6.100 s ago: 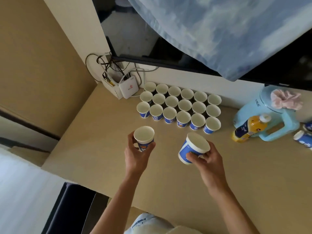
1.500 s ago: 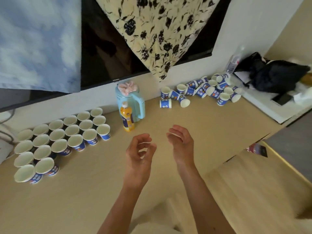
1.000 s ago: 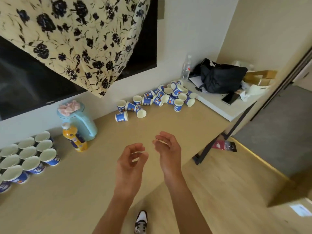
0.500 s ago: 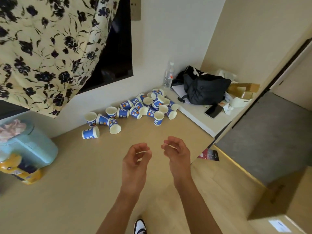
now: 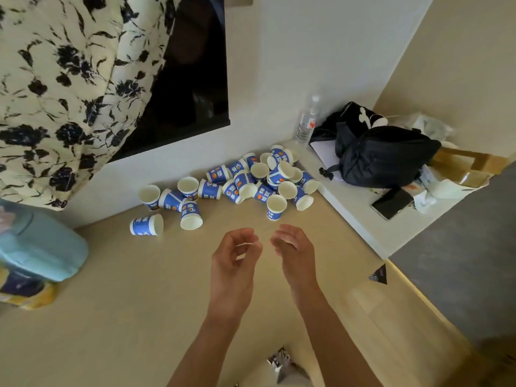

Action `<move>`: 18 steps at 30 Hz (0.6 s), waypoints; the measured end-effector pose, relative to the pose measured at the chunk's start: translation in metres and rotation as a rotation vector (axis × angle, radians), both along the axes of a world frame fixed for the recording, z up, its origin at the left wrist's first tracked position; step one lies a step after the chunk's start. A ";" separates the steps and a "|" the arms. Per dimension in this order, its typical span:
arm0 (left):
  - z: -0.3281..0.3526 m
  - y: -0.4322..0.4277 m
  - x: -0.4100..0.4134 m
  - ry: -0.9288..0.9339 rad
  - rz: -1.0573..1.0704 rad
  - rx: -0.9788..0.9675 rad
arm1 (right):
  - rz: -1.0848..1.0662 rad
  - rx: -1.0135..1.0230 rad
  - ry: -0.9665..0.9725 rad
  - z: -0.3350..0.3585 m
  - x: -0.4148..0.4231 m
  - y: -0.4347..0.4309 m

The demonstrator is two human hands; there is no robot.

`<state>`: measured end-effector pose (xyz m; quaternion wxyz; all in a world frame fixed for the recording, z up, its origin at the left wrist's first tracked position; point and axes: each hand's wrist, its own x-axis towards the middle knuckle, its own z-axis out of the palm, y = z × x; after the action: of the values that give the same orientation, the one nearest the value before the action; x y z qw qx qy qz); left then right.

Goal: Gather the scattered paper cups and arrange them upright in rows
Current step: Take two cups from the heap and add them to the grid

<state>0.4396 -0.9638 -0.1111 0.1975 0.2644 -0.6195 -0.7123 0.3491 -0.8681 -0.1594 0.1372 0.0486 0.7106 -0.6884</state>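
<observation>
Several blue-and-white paper cups lie in a heap (image 5: 262,180) against the wall on the beige table (image 5: 125,303). Most are tipped on their sides; a few stand upright, such as one cup (image 5: 276,206) at the heap's near edge. One cup (image 5: 147,225) lies alone on its side to the left. My left hand (image 5: 233,261) and my right hand (image 5: 296,252) hover side by side above the table, just short of the heap. Both hold nothing, and their fingers are loosely curled. The rows of upright cups are out of view.
A light-blue jug (image 5: 36,244) and a yellow bottle (image 5: 25,294) stand at the left edge. A white shelf (image 5: 371,230) to the right carries a black bag (image 5: 385,155), a phone (image 5: 391,203) and a clear water bottle (image 5: 307,121). A floral cloth (image 5: 64,79) hangs over a dark screen.
My view has swung right, from the rows of upright cups to the scattered heap, which is now nearer. Both hands let go of their cups earlier and now hover with nothing in them.
</observation>
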 end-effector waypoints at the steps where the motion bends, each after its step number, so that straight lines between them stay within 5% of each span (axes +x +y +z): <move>1: -0.001 0.002 -0.009 -0.001 0.025 0.003 | 0.023 0.007 -0.008 -0.007 -0.015 0.001; 10: -0.014 0.029 -0.083 -0.055 0.255 0.056 | 0.223 0.077 -0.110 -0.080 -0.130 0.009; 18: -0.021 0.055 -0.117 -0.098 0.331 0.064 | 0.555 0.578 0.076 -0.129 -0.188 0.015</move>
<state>0.3229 -0.9089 -0.1318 0.2732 0.4034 -0.5534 -0.6755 0.1607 -0.8533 -0.2884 0.2720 -0.1339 0.8657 -0.3983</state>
